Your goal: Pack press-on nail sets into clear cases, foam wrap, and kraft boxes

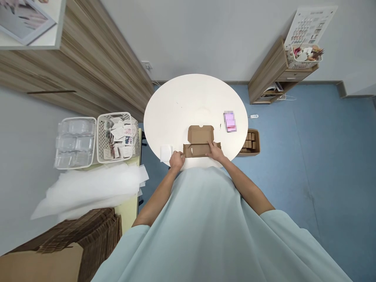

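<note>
A partly folded brown cardboard box (200,135) lies near the front edge of the white oval table, its lid panel turned up away from me and its side flaps standing out. My left hand (177,159) is closed at the left end of the box, fingers pinching the end flap. At the right end, my right hand (216,151) grips the box, the index finger reaching over its inside and the thumb near the front edge. Just left of my left hand lies a small stack of white sheets (166,152).
A pixelated pink-purple item (230,121) lies on the table (176,94) at the right. On the floor stands a carton of small brown boxes (257,141). Leftward are white baskets (101,156), white foam sheets (96,188) and stacked flat cardboard (100,239).
</note>
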The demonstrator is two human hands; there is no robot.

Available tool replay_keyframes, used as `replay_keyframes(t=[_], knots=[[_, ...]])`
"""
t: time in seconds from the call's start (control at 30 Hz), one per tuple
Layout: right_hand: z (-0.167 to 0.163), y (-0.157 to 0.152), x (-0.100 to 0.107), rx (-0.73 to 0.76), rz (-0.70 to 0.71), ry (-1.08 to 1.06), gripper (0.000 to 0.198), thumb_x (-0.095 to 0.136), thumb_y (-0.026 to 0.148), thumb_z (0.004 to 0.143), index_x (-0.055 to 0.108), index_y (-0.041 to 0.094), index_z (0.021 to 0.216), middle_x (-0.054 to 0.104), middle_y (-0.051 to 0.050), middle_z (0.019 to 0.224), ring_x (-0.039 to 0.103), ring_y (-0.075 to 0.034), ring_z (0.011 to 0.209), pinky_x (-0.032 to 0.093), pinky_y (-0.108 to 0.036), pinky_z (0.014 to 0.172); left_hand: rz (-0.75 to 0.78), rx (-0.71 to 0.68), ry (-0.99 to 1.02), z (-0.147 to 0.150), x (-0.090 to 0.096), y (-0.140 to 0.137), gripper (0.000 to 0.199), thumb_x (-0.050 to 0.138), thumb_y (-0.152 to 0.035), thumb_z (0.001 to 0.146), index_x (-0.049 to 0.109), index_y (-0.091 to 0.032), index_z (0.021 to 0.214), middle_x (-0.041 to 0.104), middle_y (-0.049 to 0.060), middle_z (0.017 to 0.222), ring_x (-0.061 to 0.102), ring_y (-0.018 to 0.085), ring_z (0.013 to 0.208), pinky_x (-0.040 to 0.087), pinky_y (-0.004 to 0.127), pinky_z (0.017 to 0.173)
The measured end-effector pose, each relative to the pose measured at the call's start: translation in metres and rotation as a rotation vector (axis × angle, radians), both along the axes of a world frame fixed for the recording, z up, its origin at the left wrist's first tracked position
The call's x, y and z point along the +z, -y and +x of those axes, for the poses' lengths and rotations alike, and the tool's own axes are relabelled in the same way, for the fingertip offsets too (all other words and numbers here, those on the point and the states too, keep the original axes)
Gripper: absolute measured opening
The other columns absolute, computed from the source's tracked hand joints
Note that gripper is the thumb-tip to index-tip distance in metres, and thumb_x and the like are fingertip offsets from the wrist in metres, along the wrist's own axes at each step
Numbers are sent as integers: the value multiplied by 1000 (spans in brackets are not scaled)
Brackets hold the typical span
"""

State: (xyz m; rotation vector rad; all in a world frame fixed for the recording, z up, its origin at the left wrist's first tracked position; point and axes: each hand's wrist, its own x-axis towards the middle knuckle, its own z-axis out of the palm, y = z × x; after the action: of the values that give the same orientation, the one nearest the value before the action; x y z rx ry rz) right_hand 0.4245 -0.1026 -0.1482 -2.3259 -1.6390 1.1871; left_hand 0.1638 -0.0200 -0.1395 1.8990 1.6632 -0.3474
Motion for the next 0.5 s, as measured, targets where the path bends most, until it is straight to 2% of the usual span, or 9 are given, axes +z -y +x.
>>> replay_keyframes(t=[0.1, 0.23, 0.3, 0.43, 0.5], knots=[[0, -2, 2, -2, -21, -4, 94, 80, 36, 95, 24, 30, 170, 36, -19, 168, 66, -34, 131, 56, -42, 101, 3, 18, 36, 6, 1, 1, 22, 57, -29, 102, 73, -20, 114, 74, 13, 127, 72, 28, 115, 54, 36, 95], [1, -3, 3, -3, -32, -20, 96, 81, 36, 95, 24, 30, 171, 37, -19, 168, 66, -35, 132, 56, -42, 101, -54, 58, 134, 20, 4, 5, 18, 62, -28, 98, 70, -22, 113, 80, 10, 112, 74, 28, 111, 54, 35, 94], [1, -2, 3, -7, -30, -30, 97, 81, 36, 94, 24, 29, 172, 37, -19, 168, 65, -35, 132, 56, -41, 101, -84, 47, 206, 29, 5, 9, 20, 65, -31, 98, 68, -22, 116, 80, 9, 114, 74, 26, 111, 53, 33, 94], [1, -2, 1, -5, -17, -40, 101, 83, 36, 92, 23, 29, 172, 36, -20, 168, 64, -36, 135, 55, -41, 104, -82, 31, 277, 43, 2, 15, 33, 64, -41, 102, 62, -21, 127, 74, 12, 134, 74, 25, 112, 52, 33, 96], [2, -2, 0, 2, -18, -42, 102, 84, 37, 92, 22, 29, 173, 36, -20, 169, 63, -37, 137, 55, -42, 105, -78, 47, 264, 46, -1, 15, 33, 60, -38, 104, 58, -19, 132, 73, 14, 135, 73, 24, 114, 52, 33, 97]])
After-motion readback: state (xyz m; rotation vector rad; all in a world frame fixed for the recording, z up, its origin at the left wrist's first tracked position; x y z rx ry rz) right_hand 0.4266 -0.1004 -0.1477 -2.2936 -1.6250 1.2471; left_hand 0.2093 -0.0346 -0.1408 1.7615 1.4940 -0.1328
